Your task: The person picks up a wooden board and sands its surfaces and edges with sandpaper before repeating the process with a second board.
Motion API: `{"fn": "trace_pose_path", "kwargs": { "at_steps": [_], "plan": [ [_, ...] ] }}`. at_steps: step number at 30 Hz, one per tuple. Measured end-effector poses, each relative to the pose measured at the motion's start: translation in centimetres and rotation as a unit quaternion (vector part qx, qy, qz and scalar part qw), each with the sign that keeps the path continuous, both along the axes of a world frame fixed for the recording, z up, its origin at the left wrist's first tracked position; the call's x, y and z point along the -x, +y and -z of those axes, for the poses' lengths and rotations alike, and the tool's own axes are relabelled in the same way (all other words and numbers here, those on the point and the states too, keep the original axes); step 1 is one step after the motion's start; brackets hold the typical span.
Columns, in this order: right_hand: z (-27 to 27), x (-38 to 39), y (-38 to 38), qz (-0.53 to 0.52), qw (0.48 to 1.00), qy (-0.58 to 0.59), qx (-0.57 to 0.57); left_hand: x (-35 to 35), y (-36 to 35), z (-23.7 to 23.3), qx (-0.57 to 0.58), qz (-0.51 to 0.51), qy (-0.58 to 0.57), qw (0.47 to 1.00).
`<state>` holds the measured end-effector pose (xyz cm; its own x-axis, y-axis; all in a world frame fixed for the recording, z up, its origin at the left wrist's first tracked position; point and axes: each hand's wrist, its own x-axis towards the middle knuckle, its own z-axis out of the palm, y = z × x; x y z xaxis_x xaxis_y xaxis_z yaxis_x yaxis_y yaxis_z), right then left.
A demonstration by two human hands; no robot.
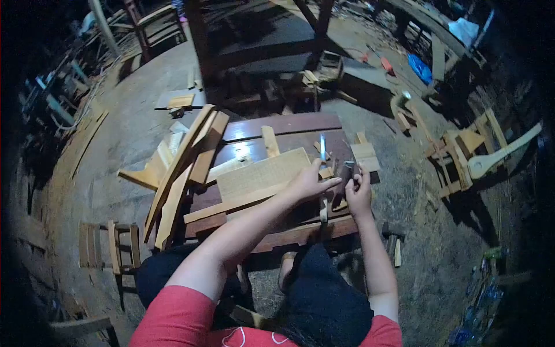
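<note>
Over the right part of a low dark red table (pixel 272 122), both hands are close together. My left hand (pixel 311 182) is closed in a pinch by a thin bright upright strip (pixel 322 147); its fingertips are too small to read clearly. My right hand (pixel 358 191) has its fingers wrapped round a small dark tool (pixel 345 172) with a metal part on top. A wide pale board (pixel 260 173) lies left of my left hand, under the forearm's far side. Small wood pieces (pixel 326 173) lie between and below the hands.
Long planks (pixel 179 173) lean across the table's left side. Small wooden frames (pixel 115 246) stand on the floor at left. A wooden stool-like piece (pixel 457 168) is at right. A hammer-like tool (pixel 392 234) lies near my right forearm. A dark large bench (pixel 260 55) stands ahead.
</note>
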<state>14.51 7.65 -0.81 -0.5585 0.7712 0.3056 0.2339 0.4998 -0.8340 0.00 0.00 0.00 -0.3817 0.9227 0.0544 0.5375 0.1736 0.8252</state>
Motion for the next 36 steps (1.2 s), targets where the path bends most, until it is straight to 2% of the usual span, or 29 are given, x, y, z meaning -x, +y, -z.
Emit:
{"fn": "trace_pose_path", "kwargs": {
  "at_steps": [1, 2, 3, 5, 7, 9, 11, 13, 16, 17, 19, 20, 21, 23, 24, 27, 28, 29, 31, 33, 34, 35, 36],
  "plan": [
    [-0.6, 0.7, 0.0, -0.001, 1.0, 0.026, 0.002, -0.5, 0.7, -0.7, -0.043, -0.021, -0.009, 0.999],
    [-1.4, 1.3, 0.0, -0.018, 1.0, 0.021, -0.002, -0.7, 1.5, -1.5, 0.042, -0.03, -0.171, 0.984],
    [-3.9, 4.5, -3.6, -0.007, 0.997, 0.06, -0.037, 2.1, -1.9, -5.7, 0.028, -0.041, -0.137, 0.989],
    [-6.1, 5.1, -5.1, -0.018, 0.996, 0.082, 0.025, 3.0, -3.1, -8.3, 0.047, -0.01, -0.185, 0.982],
    [-8.5, 5.2, -6.9, -0.026, 0.997, 0.064, 0.038, 3.5, -4.4, -10.6, 0.032, -0.021, -0.123, 0.992],
    [-9.9, 6.0, -7.9, -0.033, 0.997, 0.054, 0.046, 4.5, -6.0, -12.4, 0.002, -0.023, -0.137, 0.99],
    [-10.7, 7.0, -8.5, -0.088, 0.994, 0.059, -0.02, 5.8, -7.4, -13.5, 0.003, 0.006, -0.119, 0.993],
    [-12.2, 7.9, -9.8, -0.093, 0.991, 0.1, 0.015, 7.3, -8.8, -14.3, -0.02, -0.002, -0.076, 0.997],
    [-15.1, 8.5, -11.7, -0.089, 0.98, -0.013, -0.18, 8.5, -11.9, -16.6, -0.019, -0.063, -0.11, 0.992],
    [-15.2, 8.9, -12.1, -0.097, 0.979, -0.01, -0.178, 9.1, -12.5, -16.3, -0.018, -0.072, -0.108, 0.991],
    [-15.8, 9.7, -13.1, -0.088, 0.898, -0.056, -0.427, 9.8, -13.2, -15.9, -0.046, -0.092, -0.179, 0.978],
    [-16.2, 10.1, -13.7, -0.099, 0.875, -0.074, -0.469, 10.1, -13.5, -15.5, -0.038, -0.098, -0.159, 0.982],
    [-16.3, 10.7, -14.6, -0.104, 0.874, -0.071, -0.47, 10.0, -13.8, -15.4, -0.037, -0.117, -0.14, 0.982],
    [-16.4, 11.6, -15.9, -0.172, 0.882, -0.207, -0.388, 10.0, -14.1, -15.1, -0.052, -0.161, -0.16, 0.973],
    [-16.7, 11.9, -16.6, -0.211, 0.917, -0.184, -0.284, 10.1, -14.7, -15.5, -0.033, -0.174, -0.169, 0.97],
    [-14.4, 13.5, -15.4, -0.209, 0.925, -0.123, -0.294, 10.9, -15.0, -14.5, -0.053, -0.228, -0.202, 0.951],
    [-14.6, 13.7, -15.6, -0.248, 0.929, -0.149, -0.231, 11.0, -14.2, -13.3, -0.064, -0.258, -0.168, 0.949],
    [-14.4, 14.0, -15.8, -0.258, 0.925, -0.15, -0.235, 12.4, -12.0, -9.7, -0.085, -0.265, -0.163, 0.946],
    [-13.5, 14.2, -16.1, -0.222, 0.93, -0.212, -0.204, 11.4, -13.9, -11.7, -0.086, -0.248, -0.244, 0.934],
    [-12.8, 14.1, -16.0, -0.253, 0.927, -0.211, -0.18, 11.3, -13.4, -10.7, -0.061, -0.255, -0.246, 0.933],
    [-12.4, 14.1, -15.7, -0.274, 0.926, -0.209, -0.155, 10.8, -14.2, -11.9, -0.046, -0.268, -0.227, 0.935],
    [-12.1, 14.0, -15.5, -0.292, 0.925, -0.206, -0.13, 11.1, -13.2, -10.4, -0.048, -0.269, -0.237, 0.932],
    [-11.0, 14.1, -15.0, -0.298, 0.922, -0.208, -0.131, 11.2, -13.6, -10.9, -0.049, -0.25, -0.302, 0.919]
  ]
}}
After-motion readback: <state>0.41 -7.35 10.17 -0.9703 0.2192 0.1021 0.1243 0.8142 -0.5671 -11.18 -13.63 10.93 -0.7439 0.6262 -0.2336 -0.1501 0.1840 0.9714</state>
